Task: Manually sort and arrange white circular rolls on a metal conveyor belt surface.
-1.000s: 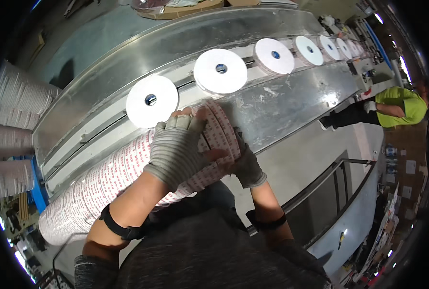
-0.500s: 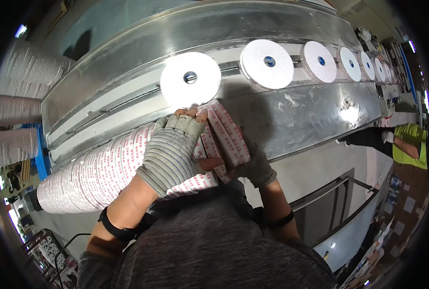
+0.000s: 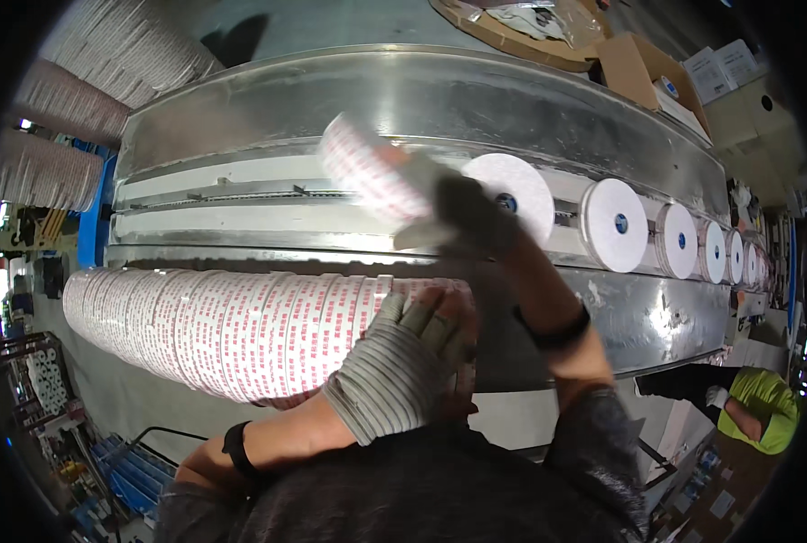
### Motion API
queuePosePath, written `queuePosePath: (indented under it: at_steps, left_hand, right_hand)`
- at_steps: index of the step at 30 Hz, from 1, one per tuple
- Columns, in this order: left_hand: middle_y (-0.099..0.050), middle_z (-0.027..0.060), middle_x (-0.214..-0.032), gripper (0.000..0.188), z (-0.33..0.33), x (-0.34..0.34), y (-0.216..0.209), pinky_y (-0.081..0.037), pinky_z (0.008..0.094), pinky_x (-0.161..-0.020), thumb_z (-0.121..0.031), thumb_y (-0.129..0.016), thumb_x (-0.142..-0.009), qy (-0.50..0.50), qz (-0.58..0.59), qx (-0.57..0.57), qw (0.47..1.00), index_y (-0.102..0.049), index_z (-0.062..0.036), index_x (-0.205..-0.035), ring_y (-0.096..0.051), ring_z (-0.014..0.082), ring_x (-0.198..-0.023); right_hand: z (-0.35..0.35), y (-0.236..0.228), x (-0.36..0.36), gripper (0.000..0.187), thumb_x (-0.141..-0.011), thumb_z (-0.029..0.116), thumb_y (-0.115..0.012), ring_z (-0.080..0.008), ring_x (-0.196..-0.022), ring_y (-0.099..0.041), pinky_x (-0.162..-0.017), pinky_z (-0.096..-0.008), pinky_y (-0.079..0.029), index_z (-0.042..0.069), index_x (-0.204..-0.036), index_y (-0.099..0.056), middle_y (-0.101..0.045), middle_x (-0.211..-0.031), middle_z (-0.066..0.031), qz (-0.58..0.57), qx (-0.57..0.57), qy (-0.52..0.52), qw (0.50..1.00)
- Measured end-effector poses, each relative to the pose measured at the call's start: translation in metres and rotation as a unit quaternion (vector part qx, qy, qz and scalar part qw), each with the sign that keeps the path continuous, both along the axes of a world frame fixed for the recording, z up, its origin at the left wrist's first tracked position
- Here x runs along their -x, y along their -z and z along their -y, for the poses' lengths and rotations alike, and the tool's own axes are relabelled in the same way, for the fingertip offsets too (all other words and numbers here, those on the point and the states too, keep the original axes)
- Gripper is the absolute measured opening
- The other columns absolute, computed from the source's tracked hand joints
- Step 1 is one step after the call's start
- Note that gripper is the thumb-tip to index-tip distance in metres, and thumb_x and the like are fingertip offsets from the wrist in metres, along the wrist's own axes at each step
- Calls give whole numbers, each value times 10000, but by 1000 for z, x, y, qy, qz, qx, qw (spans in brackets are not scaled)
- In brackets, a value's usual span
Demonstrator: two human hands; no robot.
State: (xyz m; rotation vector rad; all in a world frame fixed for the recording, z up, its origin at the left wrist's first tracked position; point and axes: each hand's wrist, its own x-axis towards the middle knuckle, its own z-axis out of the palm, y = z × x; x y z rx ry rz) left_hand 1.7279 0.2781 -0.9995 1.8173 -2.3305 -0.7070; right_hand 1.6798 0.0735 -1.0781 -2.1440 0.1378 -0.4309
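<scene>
A long row of white tape rolls (image 3: 231, 335) with red print lies on its side along the near edge of the metal bench. My left hand (image 3: 403, 362), in a striped grey fingerless glove, is wrapped over the row's right end, its fingers bent on the last rolls; its thumb is hidden. Above the slotted track (image 3: 240, 196), my right hand (image 3: 467, 213), in a darker glove and blurred by motion, grips a tilted tape roll (image 3: 362, 167). Just right of that hand, and partly behind it, a white roll (image 3: 516, 185) with a blue core sits on the track.
More white rolls (image 3: 613, 224) sit spaced along the track to the right. Tall stacks of rolls (image 3: 50, 172) stand at the left. Beyond the bench's far edge is an open cardboard box (image 3: 648, 72). A person in a yellow-green top (image 3: 765, 407) is at the right.
My right hand has lifted a tape roll from the row's end and swung it up over the track. My left hand has shifted right and down onto the row's end. The view has tilted.
</scene>
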Motion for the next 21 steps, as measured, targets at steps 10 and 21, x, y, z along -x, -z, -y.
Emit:
queuePosePath:
  at_steps: [10, 21]
  left_hand:
    - [-398, 218, -1434, 1109, -51, -100, -12, -290, 579, -1059, -857, -486, -638, -64, 50, 9, 997, -379, -111, -1452, -410, 411, -1296]
    - [-472, 236, -1360, 1052, -29, -163, 22, -341, 479, -1064, -686, -669, -639, -35, 20, -36, 999, -378, -58, -1431, -470, 398, -1241]
  right_hand:
    - [-7, 8, 38, 522, -900, 233, -607, -209, -1163, -554, -965, -344, -457, 37, -1363, -465, -571, -1243, -163, 9, -7, 146, 989]
    - [-231, 2, 69, 1209, -545, 286, -935, -269, -1293, -433, -1114, -404, -317, 1, -1476, -217, -442, -1402, -153, 1, -228, 381, 896]
